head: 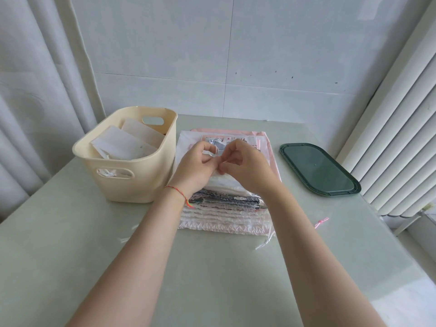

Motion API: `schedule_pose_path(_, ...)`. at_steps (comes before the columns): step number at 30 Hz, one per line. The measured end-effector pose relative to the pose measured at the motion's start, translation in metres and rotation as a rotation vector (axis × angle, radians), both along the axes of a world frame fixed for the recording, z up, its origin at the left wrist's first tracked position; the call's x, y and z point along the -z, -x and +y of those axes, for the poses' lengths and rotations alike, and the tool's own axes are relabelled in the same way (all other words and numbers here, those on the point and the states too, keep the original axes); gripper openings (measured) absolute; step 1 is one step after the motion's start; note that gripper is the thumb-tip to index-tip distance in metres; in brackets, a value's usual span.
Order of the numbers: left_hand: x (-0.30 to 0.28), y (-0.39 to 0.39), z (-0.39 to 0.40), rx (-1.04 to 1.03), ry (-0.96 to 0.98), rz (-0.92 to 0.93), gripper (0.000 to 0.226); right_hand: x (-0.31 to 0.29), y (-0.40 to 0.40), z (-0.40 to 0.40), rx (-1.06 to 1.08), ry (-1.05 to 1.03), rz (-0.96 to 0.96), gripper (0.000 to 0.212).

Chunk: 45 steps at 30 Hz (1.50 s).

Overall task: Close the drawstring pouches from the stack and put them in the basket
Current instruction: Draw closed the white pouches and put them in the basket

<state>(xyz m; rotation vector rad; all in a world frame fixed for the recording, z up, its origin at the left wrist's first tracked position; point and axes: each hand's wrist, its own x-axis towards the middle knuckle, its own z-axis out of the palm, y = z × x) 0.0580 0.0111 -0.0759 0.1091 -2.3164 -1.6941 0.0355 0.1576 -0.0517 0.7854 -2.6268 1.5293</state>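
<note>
**Both hands on the top pouch, basket to the left**

We see the stack [224, 201] in the middle of the frame on the worktop [70, 232]. Its long axis runs away from us. Our left hand [195, 168] and right hand [245, 166] meet over the top pouch [226, 179]. The fingers of both hands are curled and seem to pinch its white cord [215, 151], though the exact hold is partly hidden. The basket [132, 175] stands just beside the stack, at the left, already with pouches inside. We judge the left hand is nearer to it for the drop.
</note>
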Motion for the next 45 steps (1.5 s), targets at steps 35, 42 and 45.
schedule_pose_path(35, -0.012, -0.011, 0.008, -0.120, 0.363, -0.034, 0.018, 0.004, 0.002, -0.009, 0.150, -0.381, 0.371, 0.018)
schedule_pose_path(42, -0.013, -0.011, 0.011, -0.110, 0.368, -0.041, 0.019, 0.001, 0.003, -0.009, 0.117, -0.570, 0.479, 0.024)
schedule_pose_path(45, -0.014, -0.012, 0.011, -0.096, 0.390, -0.022, 0.011, 0.001, 0.002, -0.007, 0.112, -0.564, 0.450, 0.020)
